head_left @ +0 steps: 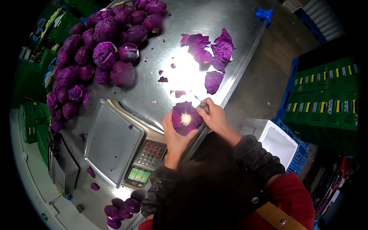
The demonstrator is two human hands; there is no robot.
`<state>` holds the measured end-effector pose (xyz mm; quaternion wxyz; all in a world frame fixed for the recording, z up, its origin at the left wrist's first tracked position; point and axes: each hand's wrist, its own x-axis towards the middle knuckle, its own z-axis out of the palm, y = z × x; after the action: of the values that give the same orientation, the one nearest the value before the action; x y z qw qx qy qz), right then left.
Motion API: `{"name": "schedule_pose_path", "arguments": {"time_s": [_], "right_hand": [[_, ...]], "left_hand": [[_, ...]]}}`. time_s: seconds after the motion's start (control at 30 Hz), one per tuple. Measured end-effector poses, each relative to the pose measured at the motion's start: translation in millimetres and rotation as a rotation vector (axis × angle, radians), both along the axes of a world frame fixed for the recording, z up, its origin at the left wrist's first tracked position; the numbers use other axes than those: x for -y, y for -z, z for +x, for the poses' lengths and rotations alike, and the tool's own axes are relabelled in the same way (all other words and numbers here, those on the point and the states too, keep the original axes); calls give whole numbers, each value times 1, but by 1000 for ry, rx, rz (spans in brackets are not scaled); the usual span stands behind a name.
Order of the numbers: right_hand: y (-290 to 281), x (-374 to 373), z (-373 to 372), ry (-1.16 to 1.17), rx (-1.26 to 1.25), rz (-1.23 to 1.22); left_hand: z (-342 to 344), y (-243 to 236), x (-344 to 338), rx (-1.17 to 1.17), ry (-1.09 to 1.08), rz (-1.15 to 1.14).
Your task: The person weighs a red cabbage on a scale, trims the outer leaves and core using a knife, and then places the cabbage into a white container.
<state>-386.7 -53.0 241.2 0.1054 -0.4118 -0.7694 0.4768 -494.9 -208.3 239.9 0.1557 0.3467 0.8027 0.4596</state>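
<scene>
My left hand (175, 135) is wrapped round a red cabbage (186, 119), its pale cut stem end turned up. At the cabbage's right side, my right hand (215, 117) is closed on a small knife (202, 105), whose short blade points up and away to the left. Part of the knife's handle is hidden in my fingers. Loose purple cabbage leaves (214, 82) lie on the steel table (153, 99) beyond my hands, with smaller scraps near them. A large heap of red cabbages (105, 30) covers the table's far left.
A digital scale (115, 142) with a flat steel pan stands left of my hands. Several cabbages (123, 211) lie at the near left. A white foam box (280, 142), green crates (322, 101) and blue pallets stand on the right. A blue plastic scrap (264, 14) hangs at the table's far corner.
</scene>
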Motion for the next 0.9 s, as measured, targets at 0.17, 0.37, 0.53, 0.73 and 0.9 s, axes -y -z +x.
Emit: {"name": "schedule_pose_path", "arguments": {"time_s": [0.17,0.37,0.53,0.73,0.9], "right_hand": [[-28,-2,15,-113,-9,85],[-40,20,23,-170,39,155],[-44,37,27,-222,233,256],[-36,53,34,-222,134,416],[-28,41,27,-224,193,514]], "left_hand": [[-8,-8,-13,26,-30,-51],[-17,-9,-19,-65,-69,-156],[-17,-2,-15,-87,0,-81],[-19,-6,-23,-133,43,-136],[-14,-11,-33,-148,6,-232]]}}
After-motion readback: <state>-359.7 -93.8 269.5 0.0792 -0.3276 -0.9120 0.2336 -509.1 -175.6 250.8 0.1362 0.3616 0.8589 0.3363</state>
